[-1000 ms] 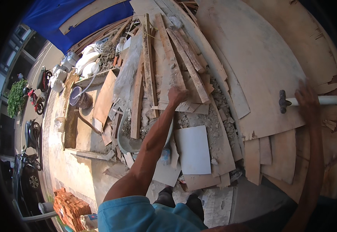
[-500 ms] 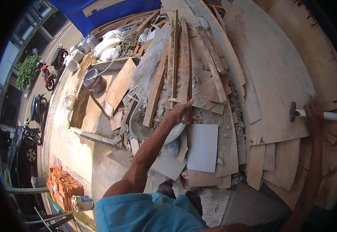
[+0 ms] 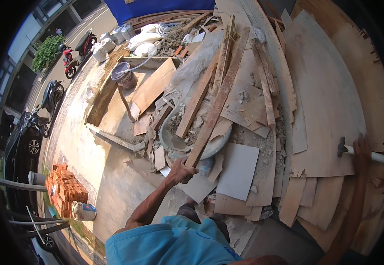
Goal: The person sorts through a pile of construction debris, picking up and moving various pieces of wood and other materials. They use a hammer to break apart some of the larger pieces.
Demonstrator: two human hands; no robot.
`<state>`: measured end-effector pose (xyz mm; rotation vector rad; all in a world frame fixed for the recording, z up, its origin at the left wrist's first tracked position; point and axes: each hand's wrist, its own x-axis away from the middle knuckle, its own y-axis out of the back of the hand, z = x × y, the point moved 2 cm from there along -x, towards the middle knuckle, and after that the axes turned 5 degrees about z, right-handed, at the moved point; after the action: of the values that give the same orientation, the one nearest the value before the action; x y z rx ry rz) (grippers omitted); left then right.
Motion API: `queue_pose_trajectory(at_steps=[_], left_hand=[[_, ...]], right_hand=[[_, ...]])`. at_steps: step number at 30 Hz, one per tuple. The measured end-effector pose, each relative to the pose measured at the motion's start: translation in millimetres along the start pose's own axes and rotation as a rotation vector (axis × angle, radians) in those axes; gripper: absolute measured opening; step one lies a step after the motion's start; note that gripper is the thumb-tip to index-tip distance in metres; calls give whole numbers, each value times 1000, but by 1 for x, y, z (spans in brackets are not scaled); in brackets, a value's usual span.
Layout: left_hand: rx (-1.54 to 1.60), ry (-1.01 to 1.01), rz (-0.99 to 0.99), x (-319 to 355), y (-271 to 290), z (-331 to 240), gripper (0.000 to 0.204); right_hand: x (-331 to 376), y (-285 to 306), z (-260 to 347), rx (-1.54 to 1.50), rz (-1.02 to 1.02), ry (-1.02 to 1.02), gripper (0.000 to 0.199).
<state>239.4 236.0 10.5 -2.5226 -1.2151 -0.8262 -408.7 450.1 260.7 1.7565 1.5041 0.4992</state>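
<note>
Since half a second ago the left hand (image 3: 182, 170) has dropped from the middle of the heap to the near end of a long plank (image 3: 218, 99), and it now closes round that end, fingers wrapped over the edge. From the hand, the plank runs up and away to the right, crossing over a grey basin (image 3: 170, 139) full of rubble just beyond the knuckles, its far end resting among other slats high in the pile.

Right hand (image 3: 362, 152) stays out to the side, clenched on a white-handled tool (image 3: 368, 154) lying on a broad plywood sheet (image 3: 328, 106).

By its look the plank is rough-sawn, stiff and fairly heavy for its length, dusty with mortar and likely splintery. Held at one end alone it would lever hard against the wrist and drag on the rubble; a grip nearer the middle, or a second hand further up, should balance it better. A white tile (image 3: 238, 170) lies just right of the left hand, and its edges look brittle.
</note>
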Motion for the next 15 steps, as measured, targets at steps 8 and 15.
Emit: queue_pose_trajectory(at_steps=[8, 15], left_hand=[[-208, -138, -289, 101, 15, 39, 52], [-197, -54, -490, 95, 58, 15, 60]], right_hand=[[4, -11, -7, -17, -15, 6, 20], [2, 2, 1, -5, 70, -29, 16]])
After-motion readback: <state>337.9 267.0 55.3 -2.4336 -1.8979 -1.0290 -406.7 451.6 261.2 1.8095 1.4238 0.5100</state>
